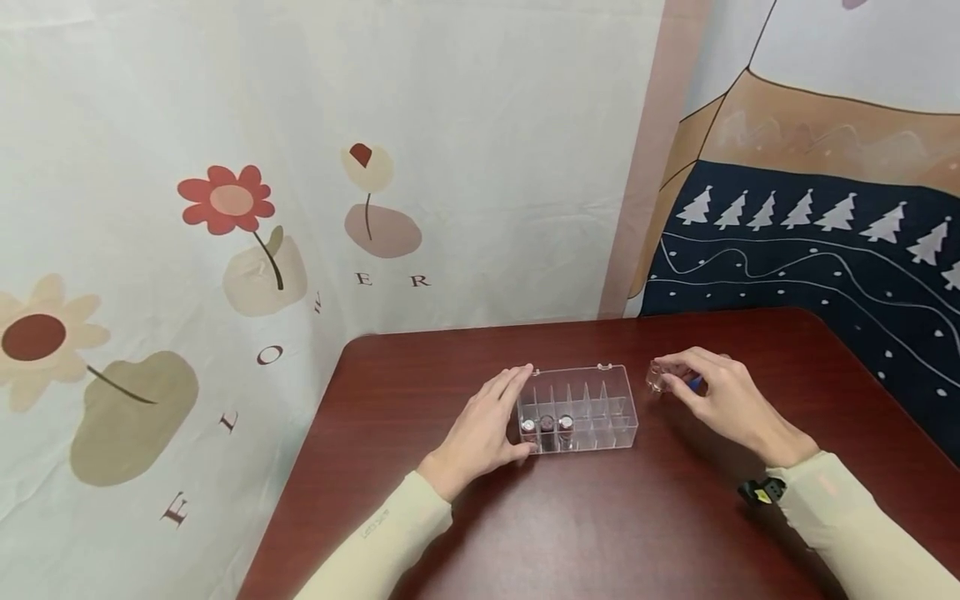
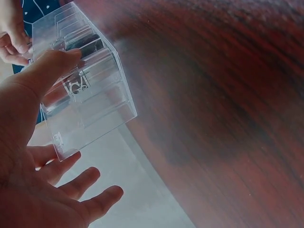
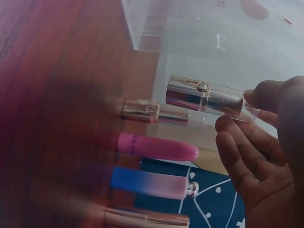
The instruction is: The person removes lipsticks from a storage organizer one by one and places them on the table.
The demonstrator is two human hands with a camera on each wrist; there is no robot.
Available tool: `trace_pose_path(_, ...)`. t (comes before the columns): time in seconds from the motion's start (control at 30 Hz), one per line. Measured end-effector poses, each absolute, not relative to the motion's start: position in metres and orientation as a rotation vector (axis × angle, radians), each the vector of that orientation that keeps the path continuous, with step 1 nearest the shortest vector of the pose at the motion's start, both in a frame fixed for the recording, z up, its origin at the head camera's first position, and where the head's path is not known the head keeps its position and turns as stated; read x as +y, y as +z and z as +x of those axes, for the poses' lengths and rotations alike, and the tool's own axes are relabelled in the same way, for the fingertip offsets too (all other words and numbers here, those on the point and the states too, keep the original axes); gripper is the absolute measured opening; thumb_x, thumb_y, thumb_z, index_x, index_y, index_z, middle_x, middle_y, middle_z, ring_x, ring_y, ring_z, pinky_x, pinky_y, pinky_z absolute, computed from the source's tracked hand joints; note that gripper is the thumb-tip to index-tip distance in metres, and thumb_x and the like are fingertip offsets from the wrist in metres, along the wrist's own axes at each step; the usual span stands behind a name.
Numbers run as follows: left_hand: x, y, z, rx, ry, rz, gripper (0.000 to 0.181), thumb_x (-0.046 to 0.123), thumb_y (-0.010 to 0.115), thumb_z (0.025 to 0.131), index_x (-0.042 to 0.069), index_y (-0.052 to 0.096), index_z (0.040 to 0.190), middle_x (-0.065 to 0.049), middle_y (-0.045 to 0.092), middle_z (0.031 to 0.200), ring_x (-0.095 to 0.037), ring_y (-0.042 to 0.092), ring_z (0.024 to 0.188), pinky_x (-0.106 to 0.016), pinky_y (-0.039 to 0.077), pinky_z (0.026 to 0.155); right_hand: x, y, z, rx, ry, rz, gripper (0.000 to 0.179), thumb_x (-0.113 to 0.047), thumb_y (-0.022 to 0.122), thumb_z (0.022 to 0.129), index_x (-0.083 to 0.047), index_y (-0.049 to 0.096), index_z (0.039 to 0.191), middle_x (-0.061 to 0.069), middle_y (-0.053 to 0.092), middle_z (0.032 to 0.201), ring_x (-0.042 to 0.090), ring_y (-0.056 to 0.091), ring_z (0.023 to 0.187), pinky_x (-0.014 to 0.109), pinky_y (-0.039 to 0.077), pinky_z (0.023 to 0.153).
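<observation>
A clear divided box (image 1: 622,407) stands on the table, its lid side raised at the back. Three lipsticks (image 1: 566,428) stand upright in the left compartments of its front row. My left hand (image 1: 478,429) grips the box's left end, thumb at the front wall and fingertips at the rear corner; in the left wrist view its other fingers spread free. To the right of the box, my right hand (image 1: 720,398) pinches a lipstick (image 3: 209,97) by its clear end. That lipstick has a shiny metallic body with a small round emblem and hangs above the table.
Beneath my right hand, in the right wrist view, stand a rose-gold lipstick (image 3: 156,113), a pink tube (image 3: 156,147), a blue-to-pink tube (image 3: 149,183) and a gold tube (image 3: 147,218) in a row. Printed cloths (image 1: 487,167) hang behind the dark red table (image 1: 585,533).
</observation>
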State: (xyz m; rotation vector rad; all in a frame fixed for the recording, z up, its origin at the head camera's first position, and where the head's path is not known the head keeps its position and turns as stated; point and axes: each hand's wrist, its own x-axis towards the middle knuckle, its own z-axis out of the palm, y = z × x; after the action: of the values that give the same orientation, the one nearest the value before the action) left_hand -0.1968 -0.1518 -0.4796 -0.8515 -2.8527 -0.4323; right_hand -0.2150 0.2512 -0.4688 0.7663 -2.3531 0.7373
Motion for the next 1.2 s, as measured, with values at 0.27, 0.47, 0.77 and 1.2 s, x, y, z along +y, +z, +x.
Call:
trace_pose_path(0.27, -0.151, -0.480, -0.197, -2.837, -0.439, -0.859, 0.130, 0.043, 0.107, 0.084, 0.012, 0.031, 0.184, -0.013, 0.047, 0.184, -0.042, 0.050, 0.169, -0.061, 0.054, 0.132, 0.254, -0.478, -0.217, -2.379, 0.712, 0.748, 0.043, -0.001, 0.098, 0.087, -0.014, 0.086, 0.126, -0.001, 0.087, 0.112, 0.011, 0.076, 0.085, 0.025, 0.048, 0.086)
trace_pose_path(0.47, -0.151, -0.478, -0.198, -2.834, -0.439, -0.865, 0.129, 0.041, 0.107, 0.084, 0.010, 0.031, 0.184, -0.016, 0.048, 0.184, -0.045, 0.051, 0.168, -0.062, 0.053, 0.133, 0.257, -0.482, -0.218, -2.414, 0.736, 0.762, 0.042, -0.001, 0.098, 0.089, -0.014, 0.086, 0.127, -0.001, 0.087, 0.113, 0.009, 0.079, 0.088, 0.015, 0.050, 0.088)
trace_pose_path(0.77, -0.150, -0.476, -0.199, -2.834, -0.440, -0.859, 0.129, 0.042, 0.107, 0.084, 0.010, 0.032, 0.184, -0.015, 0.048, 0.183, -0.044, 0.051, 0.168, -0.062, 0.054, 0.132, 0.261, -0.486, -0.216, -2.476, 0.733, 0.765, 0.042, -0.001, 0.096, 0.092, -0.014, 0.086, 0.130, -0.001, 0.086, 0.116, 0.008, 0.077, 0.093, 0.013, 0.062, 0.087)
trace_pose_path(1.2, -0.149, -0.477, -0.198, -2.831, -0.442, -0.858, 0.129, 0.041, 0.108, 0.083, 0.010, 0.033, 0.184, -0.013, 0.049, 0.183, -0.043, 0.053, 0.168, -0.061, 0.053, 0.133, 0.261, -0.490, -0.217, -2.488, 0.708, 0.803, 0.044, 0.001, 0.097, 0.089, -0.017, 0.087, 0.128, -0.006, 0.084, 0.113, 0.009, 0.077, 0.094, 0.016, 0.061, 0.086)
